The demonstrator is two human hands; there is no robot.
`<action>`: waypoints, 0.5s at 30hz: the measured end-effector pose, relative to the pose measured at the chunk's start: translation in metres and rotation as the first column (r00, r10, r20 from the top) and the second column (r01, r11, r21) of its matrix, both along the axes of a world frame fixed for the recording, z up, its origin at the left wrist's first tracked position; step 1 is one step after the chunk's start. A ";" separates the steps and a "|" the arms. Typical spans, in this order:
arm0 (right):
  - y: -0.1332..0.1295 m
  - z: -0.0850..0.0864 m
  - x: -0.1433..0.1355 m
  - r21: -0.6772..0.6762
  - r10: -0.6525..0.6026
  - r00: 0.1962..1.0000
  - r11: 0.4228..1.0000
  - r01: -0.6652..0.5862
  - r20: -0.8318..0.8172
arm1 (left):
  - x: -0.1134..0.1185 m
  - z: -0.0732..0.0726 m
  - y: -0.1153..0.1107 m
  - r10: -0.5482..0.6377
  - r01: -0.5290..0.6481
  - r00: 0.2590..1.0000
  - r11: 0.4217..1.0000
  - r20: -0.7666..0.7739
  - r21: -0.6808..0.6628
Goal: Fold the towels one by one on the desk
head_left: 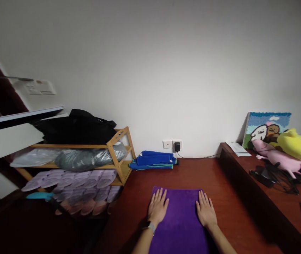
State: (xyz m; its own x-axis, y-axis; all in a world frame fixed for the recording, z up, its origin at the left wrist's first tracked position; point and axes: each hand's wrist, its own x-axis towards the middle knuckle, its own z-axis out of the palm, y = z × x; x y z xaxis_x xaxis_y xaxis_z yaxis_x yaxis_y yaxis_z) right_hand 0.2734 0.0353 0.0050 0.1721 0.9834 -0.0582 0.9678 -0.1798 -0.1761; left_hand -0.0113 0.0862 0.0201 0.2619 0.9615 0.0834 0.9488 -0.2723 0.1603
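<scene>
A purple cloth (181, 218) lies spread on the reddish-brown table (137, 197), its far edge fairly straight. My left hand (158, 208) rests flat, palm down, on the cloth's left edge near the far left corner, fingers slightly apart. On the opposite side, my right hand (206, 209) lies flat over the right edge near the far right corner, its fingers also apart. Neither hand grips anything. Behind the purple cloth, folded blue cloths (154, 159) with green edging are stacked near the wall.
At the left stands a wooden rack (124, 151) with slippers (73, 179) and a black bag (78, 128). A black adapter (177, 146) is plugged into the wall. The raised surface at right holds plush toys (280, 158), a picture (267, 128) and cables (281, 180).
</scene>
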 end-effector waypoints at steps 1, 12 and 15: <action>0.001 -0.001 0.000 0.002 -0.005 1.000 1.000 0.005 -0.003 | -0.015 0.000 0.003 0.022 -0.022 1.000 1.000 -0.016 0.003; 0.044 0.003 0.001 -0.013 -0.007 1.000 1.000 0.007 0.026 | -0.027 0.008 0.044 0.091 -0.091 0.994 0.996 -0.058 0.013; 0.052 0.009 0.002 -0.039 -0.006 1.000 0.999 0.007 0.007 | -0.028 0.014 0.053 0.097 -0.094 0.993 0.995 -0.061 0.043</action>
